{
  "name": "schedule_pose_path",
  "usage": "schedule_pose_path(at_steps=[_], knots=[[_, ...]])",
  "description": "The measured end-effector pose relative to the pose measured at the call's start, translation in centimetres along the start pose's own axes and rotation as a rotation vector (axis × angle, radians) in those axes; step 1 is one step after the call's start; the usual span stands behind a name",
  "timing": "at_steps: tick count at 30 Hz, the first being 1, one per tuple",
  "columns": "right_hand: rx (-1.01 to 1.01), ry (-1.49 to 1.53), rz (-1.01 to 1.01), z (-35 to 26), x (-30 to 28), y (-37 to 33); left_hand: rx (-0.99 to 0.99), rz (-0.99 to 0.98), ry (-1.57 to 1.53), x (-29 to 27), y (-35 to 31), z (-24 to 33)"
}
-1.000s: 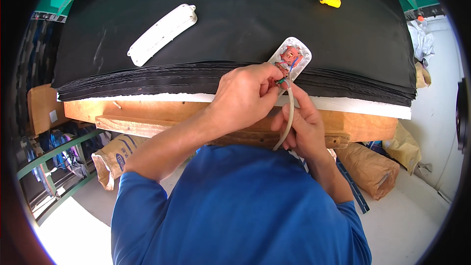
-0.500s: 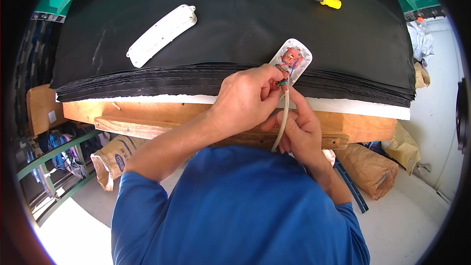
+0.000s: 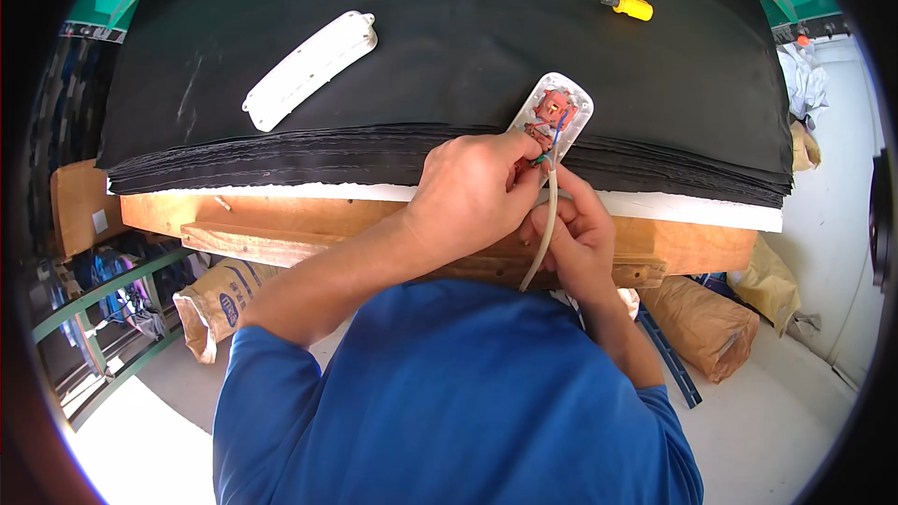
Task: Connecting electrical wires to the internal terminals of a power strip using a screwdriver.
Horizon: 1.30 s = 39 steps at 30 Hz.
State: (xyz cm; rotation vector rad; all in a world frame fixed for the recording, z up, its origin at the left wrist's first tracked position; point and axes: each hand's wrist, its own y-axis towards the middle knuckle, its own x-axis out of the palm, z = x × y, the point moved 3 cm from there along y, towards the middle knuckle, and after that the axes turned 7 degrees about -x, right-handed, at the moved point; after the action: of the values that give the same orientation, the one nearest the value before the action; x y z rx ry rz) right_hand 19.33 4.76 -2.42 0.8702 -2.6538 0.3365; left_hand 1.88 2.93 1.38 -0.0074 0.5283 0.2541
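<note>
An opened power strip (image 3: 582, 110) in a white plastic housing tilts over the front edge of the black sheets. Red inner parts and a blue wire show inside, and a pale cable (image 3: 553, 215) runs down from its lower end toward my body. My left hand (image 3: 472, 192) is closed at the housing's left side, thumb and forefinger pinched by the wires; the fingertips are partly hidden. From the right, my right hand (image 3: 578, 234) grips the lower end beside the cable, its other fingers curled. A long white plastic cover (image 3: 309, 70) lies apart at the left.
A yellow-handled screwdriver (image 3: 632, 7) lies at the far right on the stacked black sheets (image 3: 449, 37). Below them runs a wooden table edge (image 3: 253, 238). Brown paper sacks (image 3: 702, 323) lie on the floor at both sides, near a green metal frame (image 3: 112, 295) at left.
The cable's upper part has shifted slightly right. My right fingers have curled in a little by the cable. My left hand stays pinched at the wires.
</note>
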Motion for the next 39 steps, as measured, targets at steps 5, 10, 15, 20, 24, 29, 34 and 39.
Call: schedule_pose_path(at_steps=[5,10,15,20,24,29,34,39], knots=[[-0.182,-0.293,0.164,0.1,-1.0,0.7,-0.003,-0.014,0.094,0.2,0.3,0.6],[-0.216,-0.267,0.208,0.4,-0.8,1.0,-0.402,-0.238,-0.347,0.1,0.8,-0.1],[-0.224,-0.304,0.199,0.3,0.2,1.4,-0.413,-0.265,-0.335,-0.3,1.1,-0.1],[-0.243,-0.369,0.162,0.0,0.4,1.6,-0.388,-0.302,-0.318,-1.1,1.7,-0.3],[-0.263,-0.292,0.125,-0.7,0.9,2.0,-0.441,-0.340,-0.396,-2.0,2.2,-0.7],[-0.375,-0.341,0.099,-0.7,1.1,2.4,-0.545,-0.389,-0.521,-2.3,2.2,-0.9],[-0.425,-0.405,0.120,-1.0,0.9,2.2,-0.541,-0.392,-0.549,-2.4,2.0,-1.0],[-0.493,-0.412,0.155,-0.9,0.8,2.6,-0.457,-0.300,-0.554,-1.5,1.4,-0.9]])
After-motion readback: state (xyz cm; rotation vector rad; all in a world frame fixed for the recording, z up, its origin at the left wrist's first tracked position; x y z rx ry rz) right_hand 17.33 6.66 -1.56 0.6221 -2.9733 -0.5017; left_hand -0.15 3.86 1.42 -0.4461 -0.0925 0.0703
